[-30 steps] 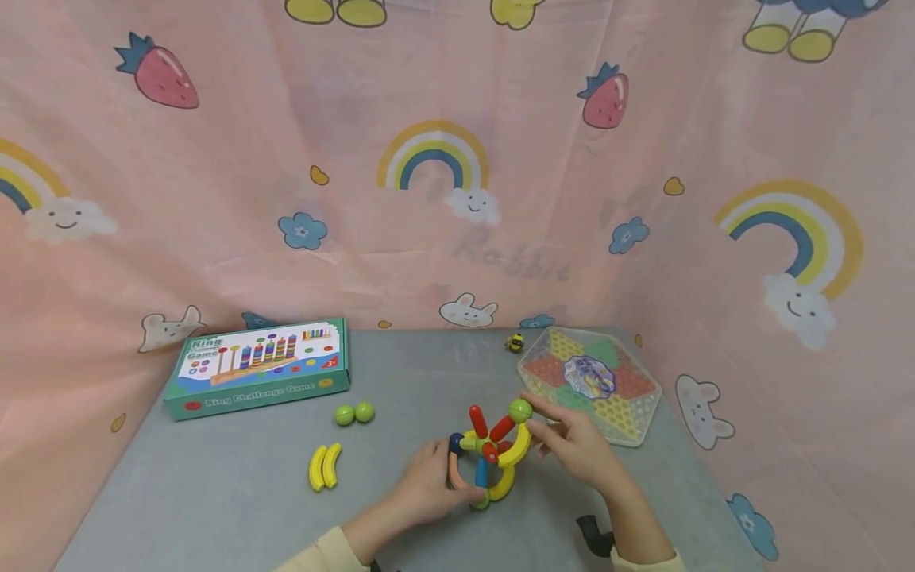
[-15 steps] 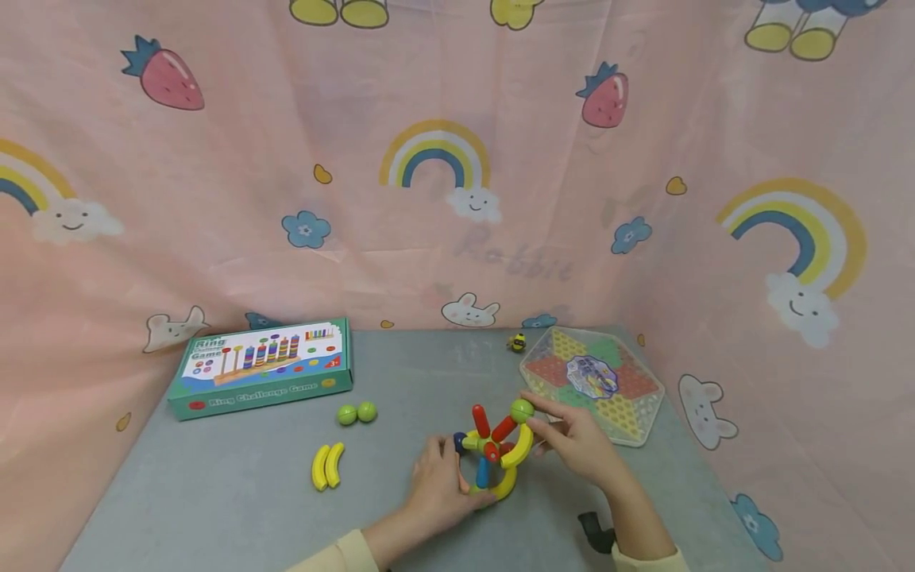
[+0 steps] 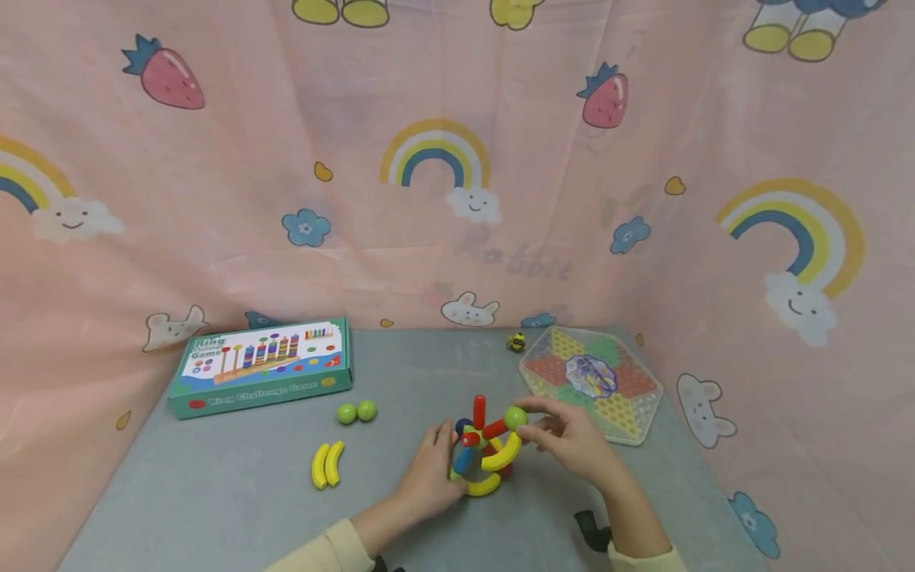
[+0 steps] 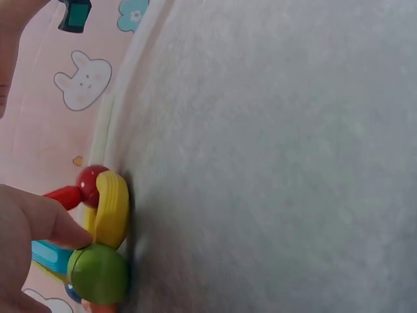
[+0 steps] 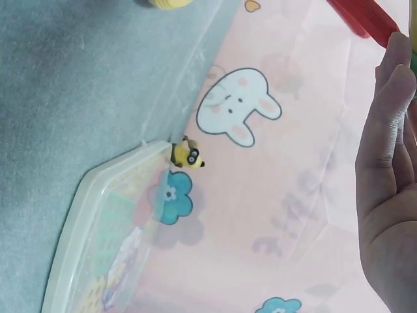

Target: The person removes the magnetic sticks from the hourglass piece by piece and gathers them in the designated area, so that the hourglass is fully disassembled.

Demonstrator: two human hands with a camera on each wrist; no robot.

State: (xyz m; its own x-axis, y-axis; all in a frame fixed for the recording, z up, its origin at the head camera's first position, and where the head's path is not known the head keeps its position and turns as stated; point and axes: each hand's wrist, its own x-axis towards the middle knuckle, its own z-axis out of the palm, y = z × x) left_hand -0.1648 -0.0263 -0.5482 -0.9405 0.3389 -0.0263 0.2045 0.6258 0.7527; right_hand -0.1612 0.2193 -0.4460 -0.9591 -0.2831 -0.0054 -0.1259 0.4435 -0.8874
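A toy structure of magnetic rods and balls stands between both hands at the front middle of the table. My left hand (image 3: 429,469) grips its left side, with the thumb low at the front. In the left wrist view that thumb touches a green ball (image 4: 98,274), beside a curved yellow rod (image 4: 112,208) and a red ball (image 4: 91,186). My right hand (image 3: 575,445) pinches the upper green ball (image 3: 515,419), which joins a red rod (image 3: 495,429) and a curved yellow rod (image 3: 502,453). Another red rod (image 3: 480,411) points up. My left fingers hide part of the structure.
Two loose green balls (image 3: 346,414) and two curved yellow rods (image 3: 329,465) lie to the left. Behind them is a Ring Challenge Game box (image 3: 264,389). A hexagonal Chinese checkers board (image 3: 622,413) and a small bee figure (image 3: 516,342) are at the back right.
The structure has turned between my hands: its lower yellow rod and the blue rod have swung left. The upper green ball has shifted slightly left and down with my right fingers.
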